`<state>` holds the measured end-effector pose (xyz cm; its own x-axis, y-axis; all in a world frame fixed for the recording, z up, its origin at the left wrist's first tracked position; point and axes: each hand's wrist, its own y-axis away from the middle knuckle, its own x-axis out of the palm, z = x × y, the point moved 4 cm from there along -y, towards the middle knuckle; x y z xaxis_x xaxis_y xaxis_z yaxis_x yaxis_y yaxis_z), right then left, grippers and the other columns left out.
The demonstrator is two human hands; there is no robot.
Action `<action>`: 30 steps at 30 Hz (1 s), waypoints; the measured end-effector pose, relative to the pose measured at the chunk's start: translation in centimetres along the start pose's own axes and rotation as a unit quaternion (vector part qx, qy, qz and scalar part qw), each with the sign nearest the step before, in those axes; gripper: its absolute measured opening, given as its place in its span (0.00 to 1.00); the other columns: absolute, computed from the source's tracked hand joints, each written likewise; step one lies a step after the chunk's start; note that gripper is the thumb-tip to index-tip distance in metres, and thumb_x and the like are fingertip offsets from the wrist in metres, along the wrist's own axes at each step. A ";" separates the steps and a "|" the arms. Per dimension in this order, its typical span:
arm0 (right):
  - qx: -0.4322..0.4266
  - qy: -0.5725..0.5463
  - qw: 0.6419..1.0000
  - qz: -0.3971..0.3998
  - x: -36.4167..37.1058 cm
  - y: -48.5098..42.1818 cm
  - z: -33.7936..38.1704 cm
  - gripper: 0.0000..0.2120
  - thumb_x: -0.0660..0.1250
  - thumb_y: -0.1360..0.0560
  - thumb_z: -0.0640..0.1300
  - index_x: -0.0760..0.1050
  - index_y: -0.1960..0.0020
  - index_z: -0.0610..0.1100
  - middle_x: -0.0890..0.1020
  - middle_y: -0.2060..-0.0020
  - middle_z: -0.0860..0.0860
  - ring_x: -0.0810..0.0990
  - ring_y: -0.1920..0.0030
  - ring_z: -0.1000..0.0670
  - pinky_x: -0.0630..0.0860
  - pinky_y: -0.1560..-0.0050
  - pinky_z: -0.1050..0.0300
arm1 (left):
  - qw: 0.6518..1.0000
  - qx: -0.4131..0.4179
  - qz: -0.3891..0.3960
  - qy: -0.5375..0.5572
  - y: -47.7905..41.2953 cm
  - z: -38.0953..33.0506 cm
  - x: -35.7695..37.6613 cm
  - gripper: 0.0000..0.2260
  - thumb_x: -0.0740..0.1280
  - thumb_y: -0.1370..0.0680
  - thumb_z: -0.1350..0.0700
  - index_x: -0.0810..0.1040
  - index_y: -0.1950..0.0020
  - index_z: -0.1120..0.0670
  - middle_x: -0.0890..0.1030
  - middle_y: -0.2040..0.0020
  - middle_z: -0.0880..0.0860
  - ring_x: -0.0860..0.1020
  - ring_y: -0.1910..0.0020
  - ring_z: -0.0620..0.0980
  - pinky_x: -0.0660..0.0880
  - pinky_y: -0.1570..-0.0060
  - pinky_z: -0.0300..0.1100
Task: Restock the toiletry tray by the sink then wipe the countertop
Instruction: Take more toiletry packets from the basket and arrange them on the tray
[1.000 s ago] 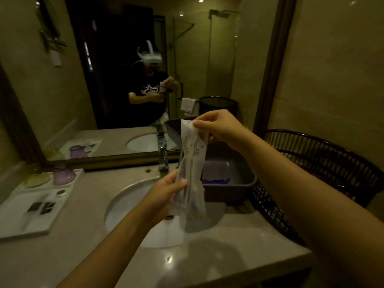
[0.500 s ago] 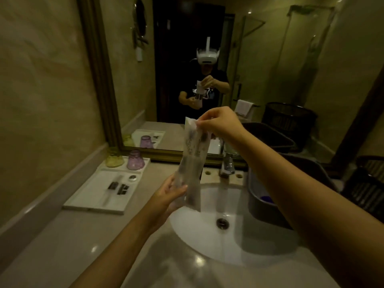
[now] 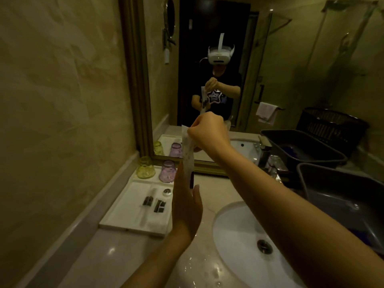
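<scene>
A long clear plastic packet (image 3: 188, 159) hangs upright between my hands, above the counter's left part. My right hand (image 3: 207, 130) pinches its top end. My left hand (image 3: 186, 202) grips its lower end from below, hiding the bottom of the packet. Just left of my left hand lies the white toiletry tray (image 3: 122, 213). On it are two small dark packets (image 3: 154, 203), a small round lid (image 3: 167, 192), a yellow glass (image 3: 145, 168) and a purple glass (image 3: 168, 171), both upside down at the tray's far end.
The white sink basin (image 3: 239, 231) with its drain (image 3: 264, 245) sits to the right, the faucet (image 3: 265, 154) behind it. A dark plastic tub (image 3: 324, 183) stands on the counter at the right edge. A gold-framed mirror (image 3: 135, 80) backs the marble countertop (image 3: 116, 258).
My view has swung left, from the sink and tub toward the tray. Both hands have carried the packet left with it, closer to the tray.
</scene>
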<state>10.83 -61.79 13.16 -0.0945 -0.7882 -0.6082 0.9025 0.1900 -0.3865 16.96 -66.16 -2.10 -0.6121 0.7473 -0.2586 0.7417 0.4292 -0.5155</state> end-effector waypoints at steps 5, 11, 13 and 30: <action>0.024 -0.025 0.999 0.036 3.3 -1.6 1.0 0.05 0.64 0.27 0.37 0.77 0.59 0.36 0.80 0.69 0.42 0.83 0.72 0.48 0.83 0.67 0.48 | 1.000 -0.012 -0.013 0.003 -2.5 3.2 -3.0 0.23 0.59 0.21 0.58 0.59 0.27 0.54 0.67 0.28 0.54 0.67 0.30 0.51 0.68 0.34 0.46; 0.051 -0.064 0.994 0.076 6.2 -3.1 2.8 0.08 0.64 0.27 0.36 0.70 0.65 0.40 0.78 0.72 0.45 0.79 0.80 0.55 0.79 0.77 0.61 | 0.998 -0.026 -0.062 0.017 -4.8 5.3 -6.1 0.18 0.62 0.22 0.56 0.65 0.35 0.42 0.76 0.48 0.47 0.75 0.52 0.45 0.72 0.59 0.33; 0.071 -0.077 0.987 0.121 7.1 -3.6 3.2 0.07 0.63 0.26 0.37 0.71 0.63 0.39 0.81 0.68 0.42 0.83 0.74 0.48 0.83 0.69 0.52 | 0.995 -0.084 -0.034 0.046 -5.6 6.8 -6.8 0.15 0.63 0.23 0.57 0.71 0.36 0.51 0.79 0.50 0.48 0.77 0.51 0.46 0.70 0.60 0.28; -0.158 0.013 0.906 0.393 12.9 -7.5 1.6 0.09 0.65 0.26 0.48 0.80 0.50 0.46 0.81 0.58 0.54 0.80 0.56 0.56 0.78 0.58 0.66 | 0.852 -0.276 0.246 0.371 -5.1 12.1 -11.3 0.16 0.67 0.30 0.64 0.76 0.43 0.58 0.84 0.50 0.57 0.83 0.51 0.54 0.79 0.56 0.41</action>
<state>3.50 -74.34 9.32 0.5112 -0.3228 -0.7965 0.5303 0.8478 -0.0032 16.73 -82.91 -6.42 0.0002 0.9325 0.3612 0.9997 -0.0082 0.0209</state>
